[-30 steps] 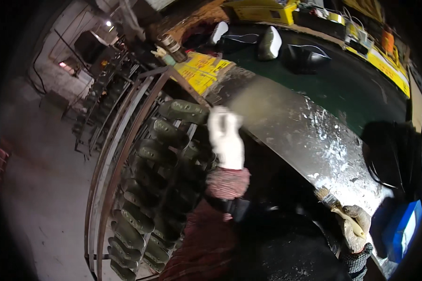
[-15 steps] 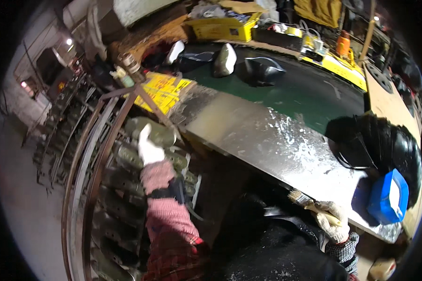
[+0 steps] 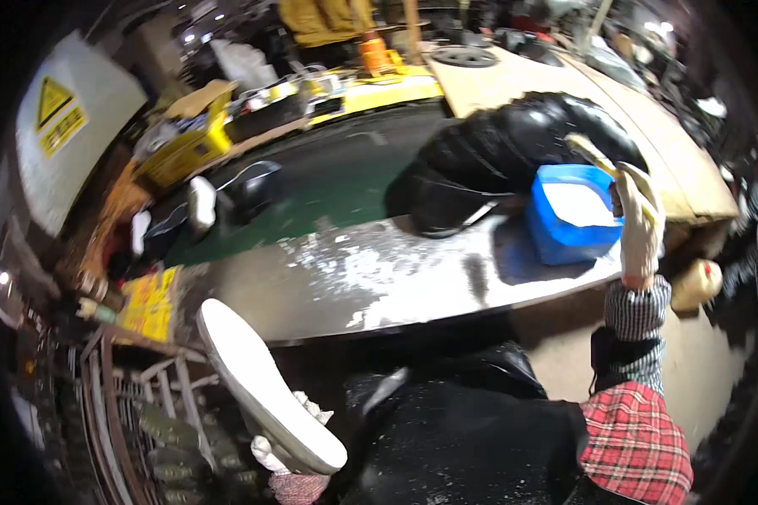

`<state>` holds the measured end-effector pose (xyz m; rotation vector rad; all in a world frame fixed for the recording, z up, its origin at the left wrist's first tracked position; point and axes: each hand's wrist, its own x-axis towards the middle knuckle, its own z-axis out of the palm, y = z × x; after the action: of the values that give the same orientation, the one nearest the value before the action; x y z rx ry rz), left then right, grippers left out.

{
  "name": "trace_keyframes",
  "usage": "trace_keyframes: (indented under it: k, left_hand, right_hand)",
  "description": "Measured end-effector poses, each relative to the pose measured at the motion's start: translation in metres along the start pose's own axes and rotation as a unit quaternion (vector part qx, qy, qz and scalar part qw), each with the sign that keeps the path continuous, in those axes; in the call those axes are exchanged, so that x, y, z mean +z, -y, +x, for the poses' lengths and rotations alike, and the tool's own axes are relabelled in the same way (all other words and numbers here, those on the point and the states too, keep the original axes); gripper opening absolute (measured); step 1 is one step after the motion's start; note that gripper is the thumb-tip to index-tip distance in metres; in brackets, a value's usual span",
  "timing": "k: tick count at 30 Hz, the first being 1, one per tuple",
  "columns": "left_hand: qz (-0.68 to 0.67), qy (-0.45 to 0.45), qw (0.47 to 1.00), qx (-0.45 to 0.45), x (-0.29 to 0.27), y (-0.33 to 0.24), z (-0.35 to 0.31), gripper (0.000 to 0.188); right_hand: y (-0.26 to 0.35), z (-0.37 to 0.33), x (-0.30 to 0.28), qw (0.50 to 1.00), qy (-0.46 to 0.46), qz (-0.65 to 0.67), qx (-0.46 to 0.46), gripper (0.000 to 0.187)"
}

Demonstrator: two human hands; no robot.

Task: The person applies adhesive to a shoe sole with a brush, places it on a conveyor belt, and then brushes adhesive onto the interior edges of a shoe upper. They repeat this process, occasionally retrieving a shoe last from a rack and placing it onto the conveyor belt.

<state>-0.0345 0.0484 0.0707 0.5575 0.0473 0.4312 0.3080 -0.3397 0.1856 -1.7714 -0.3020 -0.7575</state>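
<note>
Sole-shaped piece (image 3: 269,383), white face up, clasped from beneath in L gloved hand (image 3: 268,454) by near edge, L part, of metal surface (image 3: 261,286); R gloved hand (image 3: 640,223) apparently round brush (image 3: 591,153) at blue tub (image 3: 556,237), surface's R end. Prob. dipping step; calls next for drip-free lift.

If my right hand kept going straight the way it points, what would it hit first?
Probably the right end of the glossy black stack, beyond the right hand. Depth is unclear; it might clear that and reach the tan board.
</note>
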Motion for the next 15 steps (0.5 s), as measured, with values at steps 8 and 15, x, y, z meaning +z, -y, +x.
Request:
trace_keyframes:
  k: [8, 15]
  left_hand:
    - [-0.006, 0.026, 0.983, -0.184, 0.041, 0.077, 0.068, 0.082]
    - [-0.110, -0.086, 0.948, -0.286, -0.042, 0.083, 0.030, 0.079]
  right_hand:
    - [-0.059, 0.031, -0.043, 0.947, 0.199, -0.240, 0.079, 0.023]
    - [-0.061, 0.010, -0.093, 0.990, 0.114, -0.063, 0.051, 0.019]
